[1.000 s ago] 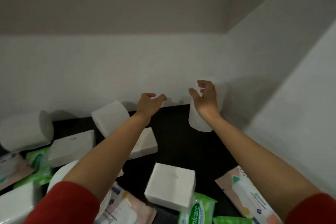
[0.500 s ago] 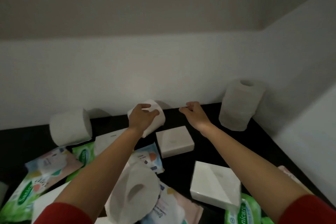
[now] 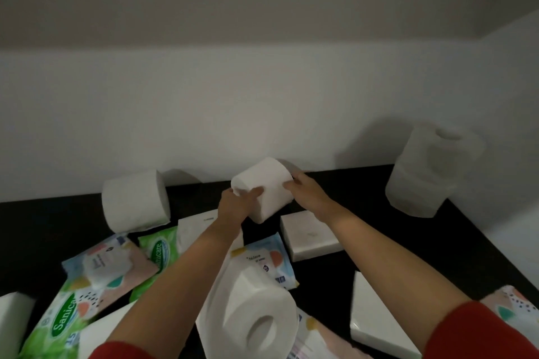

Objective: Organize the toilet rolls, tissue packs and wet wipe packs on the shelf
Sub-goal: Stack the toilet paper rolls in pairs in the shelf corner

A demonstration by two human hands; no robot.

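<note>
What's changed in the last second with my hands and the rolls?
The right hand came off the corner roll and moved left; it and the left hand now hold the middle roll. The corner roll stays upright; the packs lie as before.

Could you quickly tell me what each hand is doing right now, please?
Left hand: grips the toilet roll from the left.
Right hand: grips the same toilet roll from the right.
</note>
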